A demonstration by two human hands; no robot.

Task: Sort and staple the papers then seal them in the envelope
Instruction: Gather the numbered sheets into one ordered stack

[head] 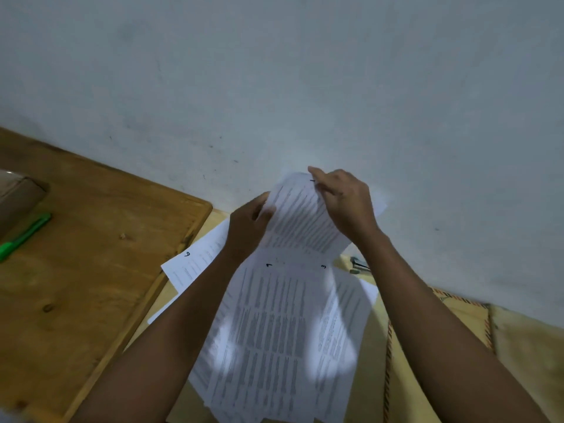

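Observation:
A printed sheet of paper is lifted off the table in front of the wall, and both hands hold it. My left hand grips its left edge and my right hand pinches its top right part. Below it several printed, hand-numbered sheets lie spread on the yellowish table surface. One sheet pokes out to the left. A small stapler lies by my right forearm, partly hidden. A striped-edge envelope lies at the right under my right arm.
A wooden board covers the left side. On it lie a green pen and a cardboard box at the far left edge. A pale wall rises right behind the table.

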